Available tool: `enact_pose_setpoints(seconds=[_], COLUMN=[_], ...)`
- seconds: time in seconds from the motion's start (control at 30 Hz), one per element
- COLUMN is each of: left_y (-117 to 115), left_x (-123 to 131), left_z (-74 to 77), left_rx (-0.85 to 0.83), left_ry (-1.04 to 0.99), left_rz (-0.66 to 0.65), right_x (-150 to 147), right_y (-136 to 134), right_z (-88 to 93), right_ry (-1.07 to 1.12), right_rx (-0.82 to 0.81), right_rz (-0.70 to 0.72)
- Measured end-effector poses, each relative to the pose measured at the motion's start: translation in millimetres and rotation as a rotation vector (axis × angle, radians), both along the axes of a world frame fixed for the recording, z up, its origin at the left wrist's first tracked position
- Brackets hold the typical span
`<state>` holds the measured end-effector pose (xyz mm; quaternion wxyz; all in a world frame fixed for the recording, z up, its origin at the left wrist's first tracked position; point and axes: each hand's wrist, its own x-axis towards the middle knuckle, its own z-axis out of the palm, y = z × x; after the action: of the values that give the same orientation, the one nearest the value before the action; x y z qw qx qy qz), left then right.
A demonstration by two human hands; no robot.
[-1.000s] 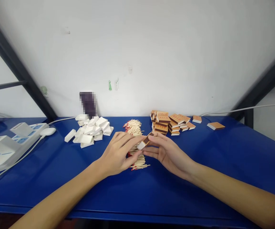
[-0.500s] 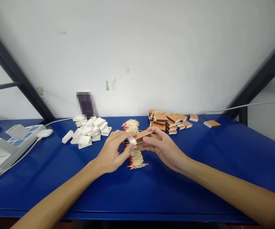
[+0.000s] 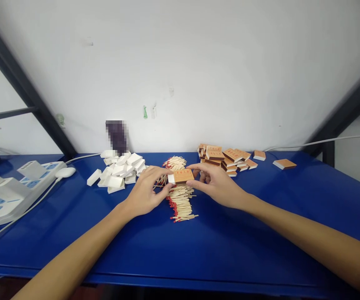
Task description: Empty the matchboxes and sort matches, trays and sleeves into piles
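Between my two hands is an orange-brown matchbox (image 3: 184, 176), its printed face up and a bit of its white tray showing at the left end. My left hand (image 3: 148, 190) pinches that white end between thumb and fingers. Thumb and index finger of my right hand (image 3: 215, 183) grip the sleeve's right end. Below and behind the box lies a long row of loose matches (image 3: 181, 204), most red heads toward the left. White empty trays (image 3: 115, 171) are heaped on the left. Closed matchboxes (image 3: 215, 154) are piled on the right.
A white power strip (image 3: 20, 196) with plugged-in adapters and cables lies at the left of the blue table (image 3: 155, 250). A single matchbox (image 3: 284, 163) lies apart at the right. The wall (image 3: 229, 75) and dark metal posts (image 3: 39, 100) bound the back.
The matchbox has turned from tilted, showing its dark striking side, to printed face up. Both hands still hold it, and the right fingers have shifted around its end. The view has shifted slightly.
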<state>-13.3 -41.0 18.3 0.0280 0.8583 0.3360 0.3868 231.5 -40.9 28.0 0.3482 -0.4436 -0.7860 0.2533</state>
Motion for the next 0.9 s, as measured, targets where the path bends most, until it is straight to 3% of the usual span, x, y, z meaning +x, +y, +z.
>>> enact_pose_setpoints(seconds=[0.23, 0.53, 0.73, 0.9], left_y=[1.1, 8.3, 7.3, 6.3], left_x=[0.6, -6.7, -5.7, -4.5], left_z=[-6.2, -11.2, -10.9, -9.1], left_rx=[0.007, 0.079, 0.080, 0.036], left_ry=[0.045, 0.002, 0.007, -0.030], left_rz=[-0.055, -0.038, -0.050, -0.027], right_x=[16.8, 37.0, 47.1, 69.6], right_y=[-3.6, -1.0, -10.8, -24.6], right_z=[-11.7, -21.2, -15.0, -6.3], right_ry=[0.024, 0.140, 0.121, 0.120], right_rx=[-0.066, -0.213, -0.149, 0.042], right_rz=[0.030, -0.041, -0.097, -0.181])
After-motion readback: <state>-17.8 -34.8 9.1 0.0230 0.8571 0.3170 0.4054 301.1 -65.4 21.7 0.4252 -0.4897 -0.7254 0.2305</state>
